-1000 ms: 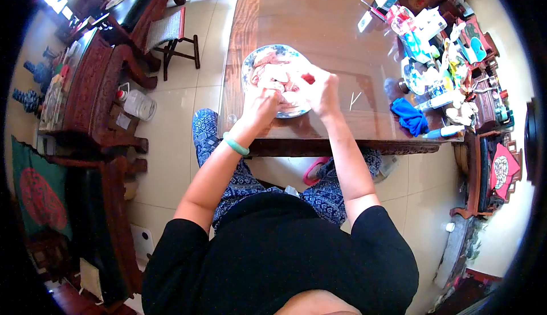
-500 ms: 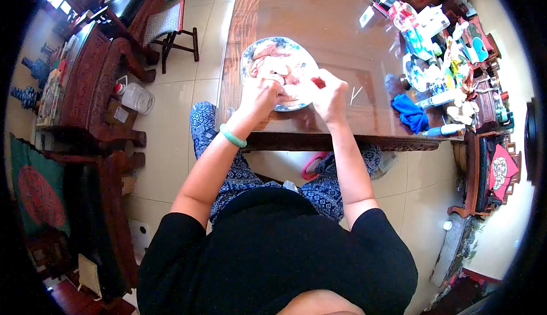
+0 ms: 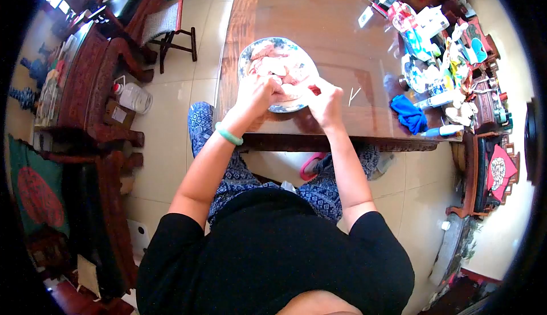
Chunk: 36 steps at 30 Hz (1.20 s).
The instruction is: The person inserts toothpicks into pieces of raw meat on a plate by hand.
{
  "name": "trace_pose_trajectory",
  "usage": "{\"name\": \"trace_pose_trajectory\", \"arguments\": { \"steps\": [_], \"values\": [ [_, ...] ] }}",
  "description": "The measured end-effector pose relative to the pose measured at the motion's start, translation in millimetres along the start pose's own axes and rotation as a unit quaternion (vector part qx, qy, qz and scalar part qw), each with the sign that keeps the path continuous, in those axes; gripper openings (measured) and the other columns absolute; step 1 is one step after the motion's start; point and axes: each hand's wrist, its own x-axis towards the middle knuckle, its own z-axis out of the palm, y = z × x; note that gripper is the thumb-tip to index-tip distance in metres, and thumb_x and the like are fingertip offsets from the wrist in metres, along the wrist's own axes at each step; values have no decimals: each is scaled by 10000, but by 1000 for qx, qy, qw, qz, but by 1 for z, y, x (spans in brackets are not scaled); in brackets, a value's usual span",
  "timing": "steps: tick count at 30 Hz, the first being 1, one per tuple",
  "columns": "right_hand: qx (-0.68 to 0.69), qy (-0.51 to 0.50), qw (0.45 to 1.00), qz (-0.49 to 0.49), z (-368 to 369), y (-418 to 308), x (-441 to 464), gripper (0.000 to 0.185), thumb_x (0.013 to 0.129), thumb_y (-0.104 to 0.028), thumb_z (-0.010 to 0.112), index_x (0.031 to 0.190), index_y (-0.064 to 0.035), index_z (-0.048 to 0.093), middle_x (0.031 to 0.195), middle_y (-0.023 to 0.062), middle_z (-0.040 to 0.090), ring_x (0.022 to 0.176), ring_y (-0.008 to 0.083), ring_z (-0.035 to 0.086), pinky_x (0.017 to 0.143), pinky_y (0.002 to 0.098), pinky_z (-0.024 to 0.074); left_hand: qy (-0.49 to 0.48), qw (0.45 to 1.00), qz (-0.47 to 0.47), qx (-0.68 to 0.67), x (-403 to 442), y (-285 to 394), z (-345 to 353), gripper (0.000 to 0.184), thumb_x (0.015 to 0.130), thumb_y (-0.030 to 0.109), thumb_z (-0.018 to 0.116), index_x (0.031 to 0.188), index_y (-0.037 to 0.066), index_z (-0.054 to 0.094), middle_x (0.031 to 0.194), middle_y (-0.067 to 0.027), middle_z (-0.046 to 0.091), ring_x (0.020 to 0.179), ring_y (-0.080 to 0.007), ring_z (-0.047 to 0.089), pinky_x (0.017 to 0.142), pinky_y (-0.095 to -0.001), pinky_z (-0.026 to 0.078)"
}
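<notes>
Because the pale pink meat (image 3: 292, 74) on the round blue-and-white plate (image 3: 244, 60), on the shiny brown wooden counter (image 3: 319, 13), looks soft, it may slip; pinch a thick edge. Left hand (image 3: 260, 95) and right hand (image 3: 326, 102) curl nearly closed; I can't tell if they hold anything.

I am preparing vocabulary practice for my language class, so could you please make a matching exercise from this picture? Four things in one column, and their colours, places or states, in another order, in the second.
Things:
1. plate
2. bangle
3. cloth
4. slipper

Descriptions:
A. bright blue and crumpled
B. pink, lower than the tabletop
C. pale green, worn around the left arm
D. patterned at the rim, bearing pinkish pieces

Right pairs: 1-D, 2-C, 3-A, 4-B
</notes>
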Motion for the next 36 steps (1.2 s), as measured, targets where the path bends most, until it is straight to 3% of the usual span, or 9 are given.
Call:
{"name": "trace_pose_trajectory", "arguments": {
  "steps": [5, 7, 14, 16, 19, 22, 26, 28, 36],
  "values": [
    [0, 12, 1000, 8, 3, 4, 0, 101, 761, -53, 694, 830, 15, 664, 706, 154, 678, 622, 204, 662, 593, 314, 511, 13, 1000, 18, 22, -3, -10, 8, 150, 727, 309, 747, 787, 173, 767, 749, -46, 700, 709, -238, 676, 652, -345, 522],
    [-12, -4, 1000, 15, 10, 8, -4, 77, 765, -50, 690, 819, 2, 671, 702, 142, 677, 611, 190, 655, 579, 301, 504, -17, 1000, -15, -12, -1, -2, 0, 146, 710, 278, 747, 765, 145, 767, 774, -120, 676, 733, -282, 661, 680, -383, 521],
    [55, 12, 998, -19, 3, -7, 2, 85, 777, -56, 712, 826, 7, 684, 702, 154, 674, 624, 185, 661, 593, 297, 511, -6, 1000, 11, -10, 0, -8, 8, 138, 740, 245, 727, 814, 130, 736, 811, -128, 659, 754, -296, 653, 677, -404, 519],
    [5, -29, 1000, 1, 15, -3, -4, 94, 757, -34, 747, 816, 18, 696, 730, 147, 695, 627, 162, 659, 592, 293, 514, 28, 999, -15, 6, 1, -10, 13, 272, 729, 239, 757, 941, 123, 632, 743, -50, 690, 730, -263, 668, 655, -379, 516],
    [26, -26, 999, 25, 10, -10, -2, 113, 750, -41, 767, 822, 17, 702, 732, 146, 699, 618, 160, 656, 589, 296, 514, 99, 995, 18, 1, 1, -8, 11, 370, 729, 185, 761, 1004, 119, 521, 749, -53, 693, 755, -281, 667, 645, -392, 507],
    [48, 9, 999, 11, 10, -12, -2, 120, 754, -51, 772, 830, 14, 706, 738, 157, 700, 620, 164, 663, 590, 297, 517, 75, 997, 3, -35, 0, -9, 14, 410, 720, 153, 766, 1024, 111, 494, 757, -57, 697, 775, -290, 668, 635, -394, 501],
    [35, -27, 999, -30, 25, 1, -8, 95, 759, -25, 762, 824, 20, 709, 730, 130, 703, 620, 137, 649, 589, 279, 514, 56, 996, -36, -53, 3, -8, 12, 399, 714, 132, 767, 1001, 99, 492, 751, -62, 699, 769, -288, 671, 632, -384, 499],
    [75, -20, 997, 9, 16, -11, -6, 93, 759, -25, 763, 819, 21, 709, 737, 125, 708, 625, 137, 649, 586, 278, 512, 69, 997, -23, -28, 0, -8, 14, 410, 709, 138, 774, 995, 96, 483, 738, -59, 699, 743, -287, 672, 630, -376, 498],
    [51, -14, 999, -12, 24, -9, -3, 98, 761, -38, 764, 807, 20, 700, 710, 124, 703, 617, 125, 646, 574, 284, 510, 67, 996, -37, -44, 3, -7, 11, 420, 693, 143, 790, 981, 98, 487, 731, -59, 698, 736, -275, 675, 641, -372, 500]
  ]
}}
